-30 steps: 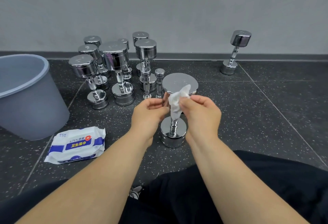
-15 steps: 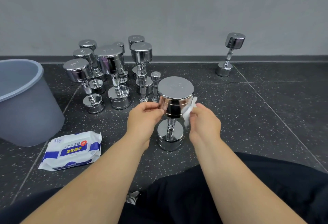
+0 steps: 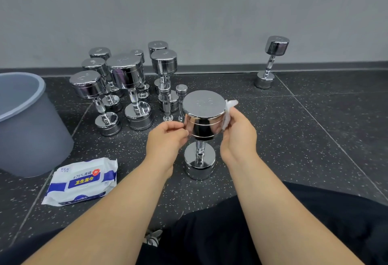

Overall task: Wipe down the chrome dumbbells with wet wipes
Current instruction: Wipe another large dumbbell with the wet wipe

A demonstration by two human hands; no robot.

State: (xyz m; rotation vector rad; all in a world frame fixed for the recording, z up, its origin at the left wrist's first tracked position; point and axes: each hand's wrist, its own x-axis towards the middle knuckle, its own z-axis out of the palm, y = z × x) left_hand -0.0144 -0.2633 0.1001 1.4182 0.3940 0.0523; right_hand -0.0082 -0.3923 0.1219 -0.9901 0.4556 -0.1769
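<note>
The shiny chrome dumbbell [image 3: 201, 132] stands on end on the dark speckled floor [image 3: 294, 138] just in front of me. My right hand [image 3: 238, 136] presses a crumpled white wet wipe [image 3: 227, 111] against its top head; my left hand [image 3: 168, 138] steadies the other side with its fingertips. A cluster of upright chrome dumbbells [image 3: 126, 88] waits far left, seemingly unwiped; one lone dumbbell [image 3: 270, 63] stands far right, perhaps done. The wipes pack [image 3: 81, 181] lies near left.

Chrome dumbbells [image 3: 202, 130]: about eleven, standing upright
Wet wipe [image 3: 227, 113]: one
Wipes packet [image 3: 83, 181]: one
Grey bucket [image 3: 25, 126]: one
Hands: two
</note>
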